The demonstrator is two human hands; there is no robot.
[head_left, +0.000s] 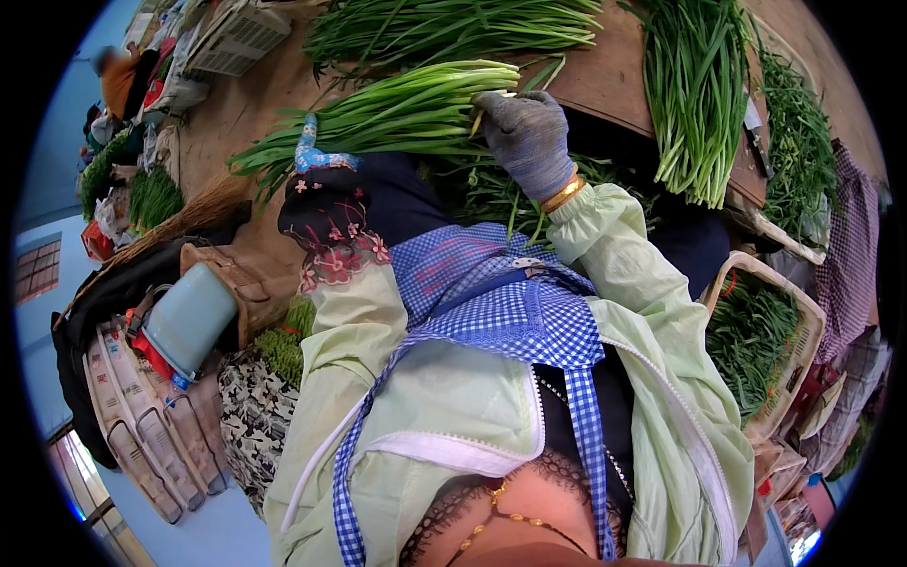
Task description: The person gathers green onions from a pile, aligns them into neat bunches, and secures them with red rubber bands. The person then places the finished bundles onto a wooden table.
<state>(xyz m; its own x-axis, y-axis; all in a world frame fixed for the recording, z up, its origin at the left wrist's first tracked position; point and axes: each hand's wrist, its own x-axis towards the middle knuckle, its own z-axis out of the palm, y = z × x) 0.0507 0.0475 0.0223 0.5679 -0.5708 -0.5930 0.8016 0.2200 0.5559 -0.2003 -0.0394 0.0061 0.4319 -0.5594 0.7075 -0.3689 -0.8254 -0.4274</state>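
Note:
A bunch of garlic chives (406,109) lies across in front of me, leafy tips to the left and pale cut ends to the right. Around its leafy end is my left hand (319,153), in a blue patterned glove, thumb up; the bunch hides its other fingers. At the pale ends, my right hand (525,137) in a grey knit glove is closed, with fingertips pinching the stem ends. Loose green leaves (482,189) lie below the bunch, over my lap.
More chive bunches lie on a brown board, at the back (453,26) and right (694,94). A knife (756,137) rests beside the right bunch. Crates of greens (756,340) stand to the right. At left are a pale blue stool (192,319), a straw broom (189,213) and another person (121,85).

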